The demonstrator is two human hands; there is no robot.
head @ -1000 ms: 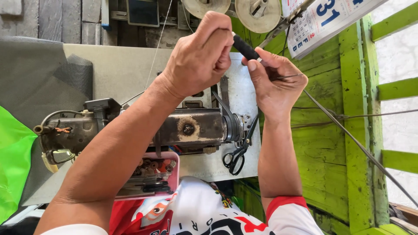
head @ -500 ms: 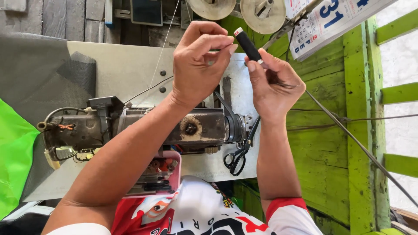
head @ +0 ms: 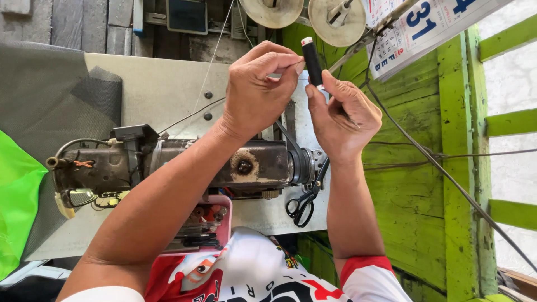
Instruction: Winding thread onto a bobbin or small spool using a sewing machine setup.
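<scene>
two hands working a black thread spool above a sewing machine

the right hand (head: 342, 120) is gripping a black spool of thread (head: 312, 61), its fingers curling closed around the lower end while the spool is standing nearly upright, its pale cap pointing up and away. the left hand (head: 258, 89) is hovering just beside the spool, its thumb and forefinger pinching together at the spool's upper side; whether a thread end is sitting between them is too fine to tell. the other fingers of that hand are folding loosely inward.

both hands are hanging over an old dark sewing machine (head: 184, 168) that is lying across a pale table (head: 162, 84). black scissors (head: 302, 204) are dangling at the machine's right end, just below the right wrist. a pink tray (head: 215, 223) of small bits is sitting at the table's near edge, under the left forearm. green cloth (head: 17, 207) is lying at the far left, and a green wooden wall (head: 414, 196) is standing to the right, with a calendar (head: 425, 28) hanging above it.
</scene>
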